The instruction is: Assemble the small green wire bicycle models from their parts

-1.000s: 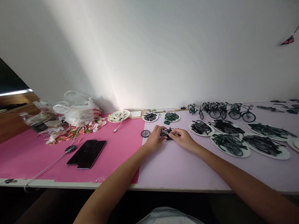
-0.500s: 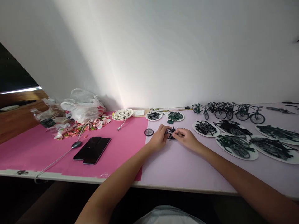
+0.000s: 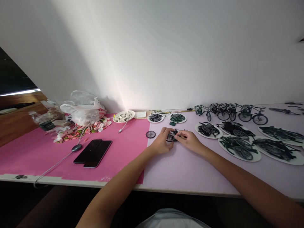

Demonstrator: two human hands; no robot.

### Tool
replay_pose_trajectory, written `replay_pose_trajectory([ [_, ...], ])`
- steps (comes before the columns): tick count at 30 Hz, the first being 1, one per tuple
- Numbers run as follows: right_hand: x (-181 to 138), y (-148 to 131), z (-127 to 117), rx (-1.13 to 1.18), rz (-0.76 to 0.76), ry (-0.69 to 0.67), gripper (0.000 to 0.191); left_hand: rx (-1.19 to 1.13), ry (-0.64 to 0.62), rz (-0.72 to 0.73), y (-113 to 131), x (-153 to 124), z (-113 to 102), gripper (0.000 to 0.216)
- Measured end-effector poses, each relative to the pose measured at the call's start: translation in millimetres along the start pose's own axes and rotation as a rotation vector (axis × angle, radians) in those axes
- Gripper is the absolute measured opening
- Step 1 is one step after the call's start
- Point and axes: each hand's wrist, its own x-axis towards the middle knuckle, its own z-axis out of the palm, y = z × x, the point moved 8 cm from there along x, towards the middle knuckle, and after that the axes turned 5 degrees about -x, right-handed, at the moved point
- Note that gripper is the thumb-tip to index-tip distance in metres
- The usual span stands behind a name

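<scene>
A partly hidden dark model bicycle [image 3: 171,136] is between my two hands on the pale pink sheet, its spoked wheel showing. My left hand [image 3: 161,142] grips it from the left, index finger across the top and thumb low at the near side. From the right, my right hand [image 3: 190,142] pinches at the bicycle with thumb and fingertips; the exact part under them is hidden. A loose toy wheel [image 3: 150,134] lies flat just left of my left hand. Beyond the hands is a small dark green piece [image 3: 172,123].
White plates of bicycle parts [image 3: 209,130] spread to the right, with a row of standing model bicycles [image 3: 260,119] behind. Two phones [image 3: 93,153], a cable [image 3: 55,165], a plastic bag [image 3: 82,113] and pink scraps [image 3: 71,134] occupy the left. A wall borders the back.
My left thumb has moved away from the fingers toward the near side, and the bicycle's wheel now shows more clearly. My right hand keeps its pinch in about the same place.
</scene>
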Motion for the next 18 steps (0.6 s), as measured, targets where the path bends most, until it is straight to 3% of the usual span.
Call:
replay_pose_trajectory([
  [7, 0.3, 1.5, -0.2, 0.001, 0.011, 0.0, 0.039, 0.015, -0.017, -0.058, -8.3, -0.1, 2.5, 0.073],
  [18, -0.3, 0.5, -2.6, 0.041, 0.021, -0.003, 0.041, 0.089, 0.0, -0.098, -5.8, 0.3, -3.9, 0.068],
])
